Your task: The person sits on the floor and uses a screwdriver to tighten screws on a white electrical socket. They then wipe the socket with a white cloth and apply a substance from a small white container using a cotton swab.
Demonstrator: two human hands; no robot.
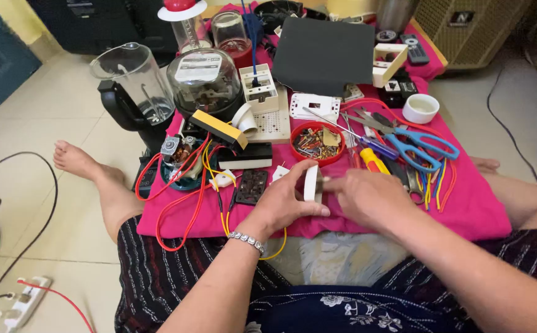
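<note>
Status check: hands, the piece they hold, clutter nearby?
Left hand grips white plastic piece upright. Right hand touches its far side. Red dish of parts and blue scissors just beyond.

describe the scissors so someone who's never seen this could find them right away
Start at the pink cloth spread over the low table, then look to its right side, past the red bowl of small parts. The scissors lie there among loose tools, the only thing with big bright blue loop handles.

We see a white rectangular paper label (197,67) atop the round glass-domed meter (205,86), far-left on the pink cloth.
</note>
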